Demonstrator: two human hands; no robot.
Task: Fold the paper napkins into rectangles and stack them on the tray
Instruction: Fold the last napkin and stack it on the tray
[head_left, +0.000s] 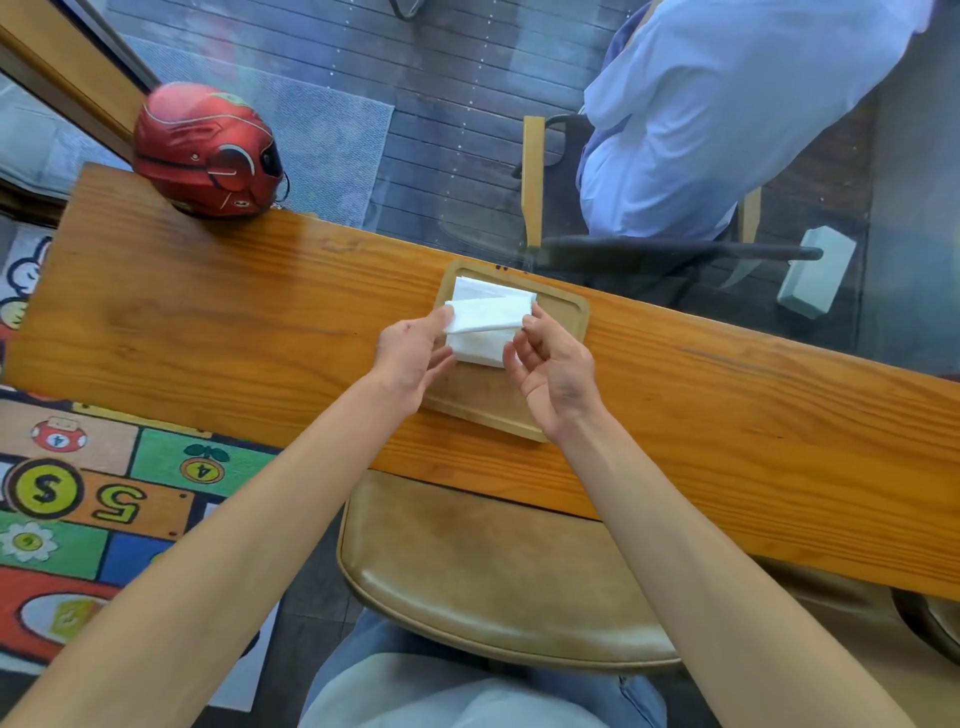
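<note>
Folded napkin (488, 312) is held just above the stack (480, 349) lying in the wooden tray (569, 312), toward the tray's 12 o'clock end. Left hand (410, 353) pinches its 9 o'clock edge between thumb and fingers. Right hand (556, 364) touches the 3 o'clock edge with fingertips, remaining fingers loosely curled. Assessment: paper is light, limp and easily torn; best held by opposite short edges, lightly, to keep the folds aligned.

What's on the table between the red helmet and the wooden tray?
Nothing: in the head view, only bare table lies between the helmet and the tray.
</note>
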